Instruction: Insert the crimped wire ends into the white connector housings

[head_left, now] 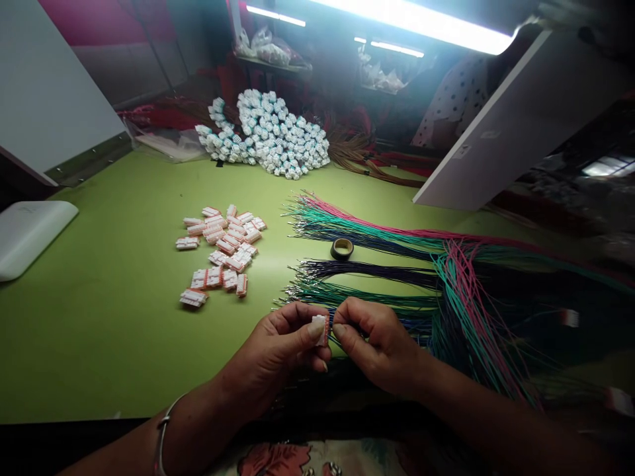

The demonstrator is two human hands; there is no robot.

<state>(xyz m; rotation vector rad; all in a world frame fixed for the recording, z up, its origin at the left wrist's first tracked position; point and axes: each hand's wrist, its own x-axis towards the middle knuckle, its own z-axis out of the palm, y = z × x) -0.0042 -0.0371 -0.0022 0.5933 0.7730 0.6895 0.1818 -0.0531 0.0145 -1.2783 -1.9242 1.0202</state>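
Observation:
Near the front edge of the green table, my left hand (pixel 292 337) pinches a white connector housing (pixel 319 328) with an orange-red edge between thumb and fingers. My right hand (pixel 374 337) is closed in a pinch right beside that edge; a thin dark wire (pixel 333 336) seems to run between its fingertips and the housing, though its end is hidden. Behind both hands lie bundles of cut wires: green wires (pixel 377 297), dark purple wires (pixel 381 268) and pink wires (pixel 367 225), their metal-tipped ends pointing left. More white-and-orange connector housings (pixel 233 238) lie loose to the left.
A roll of black tape (pixel 342 248) sits between wire bundles. At the back is a heap of white connectors (pixel 278 135). A white panel (pixel 489 132) stands at right, and a white plastic object (pixel 34 231) lies at the left edge. A person in dotted clothing (pixel 451 96) is behind.

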